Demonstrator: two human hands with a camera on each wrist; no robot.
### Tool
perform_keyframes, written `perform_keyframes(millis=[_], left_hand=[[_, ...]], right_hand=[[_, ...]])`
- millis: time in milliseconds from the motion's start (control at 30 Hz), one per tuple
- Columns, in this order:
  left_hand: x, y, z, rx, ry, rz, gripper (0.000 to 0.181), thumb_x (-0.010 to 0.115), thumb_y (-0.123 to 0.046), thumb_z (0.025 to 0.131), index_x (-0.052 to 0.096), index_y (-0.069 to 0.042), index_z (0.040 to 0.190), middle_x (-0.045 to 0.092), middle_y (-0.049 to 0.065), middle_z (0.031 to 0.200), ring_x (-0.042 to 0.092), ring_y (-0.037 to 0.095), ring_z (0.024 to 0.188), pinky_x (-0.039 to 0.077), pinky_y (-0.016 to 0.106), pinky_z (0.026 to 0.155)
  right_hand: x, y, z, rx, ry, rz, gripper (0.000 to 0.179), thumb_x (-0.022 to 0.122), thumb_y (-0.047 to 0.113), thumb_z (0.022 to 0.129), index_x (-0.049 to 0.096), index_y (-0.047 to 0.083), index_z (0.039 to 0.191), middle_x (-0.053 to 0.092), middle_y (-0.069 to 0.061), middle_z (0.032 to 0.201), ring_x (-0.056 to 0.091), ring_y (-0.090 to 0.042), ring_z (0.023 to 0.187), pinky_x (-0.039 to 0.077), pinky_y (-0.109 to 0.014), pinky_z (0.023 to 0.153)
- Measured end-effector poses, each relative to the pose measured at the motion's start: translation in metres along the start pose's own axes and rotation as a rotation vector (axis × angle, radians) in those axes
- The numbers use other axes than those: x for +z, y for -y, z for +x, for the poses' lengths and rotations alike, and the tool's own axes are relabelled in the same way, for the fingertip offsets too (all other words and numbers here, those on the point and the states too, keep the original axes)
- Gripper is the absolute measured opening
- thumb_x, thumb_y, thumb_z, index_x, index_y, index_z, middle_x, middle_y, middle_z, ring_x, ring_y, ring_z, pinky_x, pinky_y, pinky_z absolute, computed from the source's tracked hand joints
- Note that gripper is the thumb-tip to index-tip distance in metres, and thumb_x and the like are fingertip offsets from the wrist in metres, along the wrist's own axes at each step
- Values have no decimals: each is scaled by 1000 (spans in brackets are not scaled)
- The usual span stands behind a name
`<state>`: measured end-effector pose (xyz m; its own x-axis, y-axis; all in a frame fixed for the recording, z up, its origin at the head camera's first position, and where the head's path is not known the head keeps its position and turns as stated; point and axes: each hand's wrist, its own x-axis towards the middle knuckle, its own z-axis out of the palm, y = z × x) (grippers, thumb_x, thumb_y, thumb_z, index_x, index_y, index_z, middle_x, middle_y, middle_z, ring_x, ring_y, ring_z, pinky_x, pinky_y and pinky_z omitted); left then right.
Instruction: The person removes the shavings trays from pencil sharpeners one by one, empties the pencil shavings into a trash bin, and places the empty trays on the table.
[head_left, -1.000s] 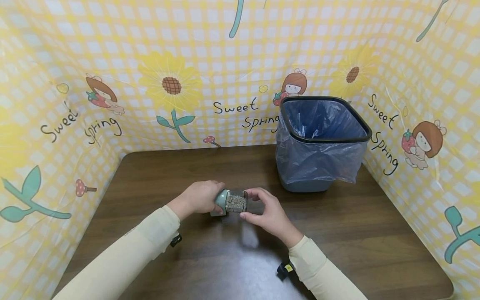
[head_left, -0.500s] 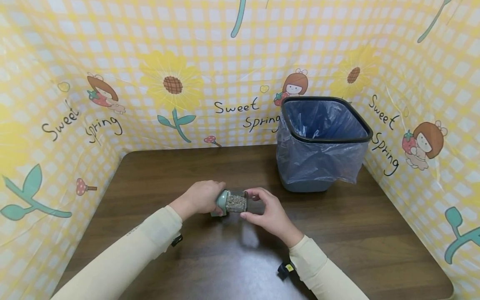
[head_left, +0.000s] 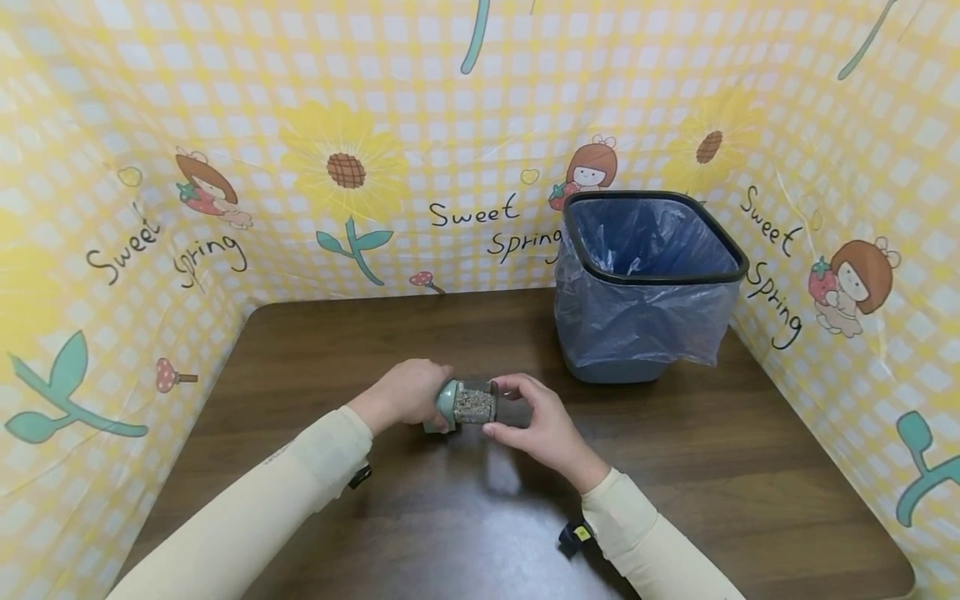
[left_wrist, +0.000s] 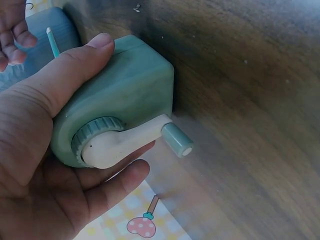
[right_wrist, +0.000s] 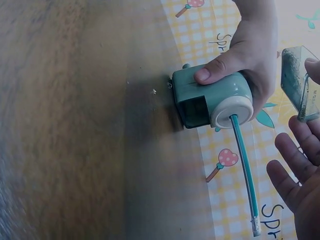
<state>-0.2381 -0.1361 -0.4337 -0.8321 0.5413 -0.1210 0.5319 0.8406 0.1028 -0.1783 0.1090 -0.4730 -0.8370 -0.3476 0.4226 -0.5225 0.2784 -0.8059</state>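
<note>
- While the left hand (head_left: 408, 392) grips the green pencil sharpener (left_wrist: 140, 82), I see its thumb laid along the body and its other fingers curled round the far side.
- Over the middle of the desk (head_left: 690, 458), the sharpener sits low; I cannot tell whether its base touches the wood.
- On one face I make out a white crank (left_wrist: 127, 145) with a green knob; from the white ring on the opposite face, a green pencil (right_wrist: 244, 162) sticks out, eraser end outward.
- My right-wrist view shows the right hand (head_left: 546, 423) pinching the clear drawer (head_left: 474, 406), the gap between thumb and fingers narrow. Greyish shavings lie inside it, and it is apart from the sharpener, whose dark slot gapes open.
- I look down on brown, wood-grained desk top with rounded corners, a pale glare at its near middle and a few small specks (right_wrist: 154, 91) near the sharpener.
- Toward the far right of the desk I have a blue-grey bin (head_left: 615, 370), upright, black-rimmed, with a translucent liner (head_left: 645, 317) folded over its outside.
- Around the desk, on the left, far and right sides, I see hanging cloth (head_left: 457, 108) in yellow and white check, creased, printed with sunflowers, mushrooms, cartoon figures holding strawberries, and the words "Sweet Spring".
</note>
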Motion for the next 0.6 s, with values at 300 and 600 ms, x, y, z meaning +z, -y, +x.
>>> perform_keyframes(millis=[300, 600], left_hand=[[5, -4, 5, -36, 23, 44, 68, 97, -46, 60, 67, -14, 111, 67, -4, 87, 59, 14, 77, 54, 36, 72], [8, -7, 5, -78, 27, 7, 66, 97, -43, 60, 65, -14, 110, 66, -4, 84, 59, 15, 75, 53, 38, 73]], right_hand=[[-7, 1, 3, -17, -1, -37, 55, 91, 24, 77, 66, 17, 125, 68, 4, 122, 63, -17, 113, 49, -46, 100], [-11, 3, 9, -40, -8, 9, 56, 92, 19, 76, 65, 15, 126, 68, 2, 119, 64, -22, 111, 50, -51, 100]])
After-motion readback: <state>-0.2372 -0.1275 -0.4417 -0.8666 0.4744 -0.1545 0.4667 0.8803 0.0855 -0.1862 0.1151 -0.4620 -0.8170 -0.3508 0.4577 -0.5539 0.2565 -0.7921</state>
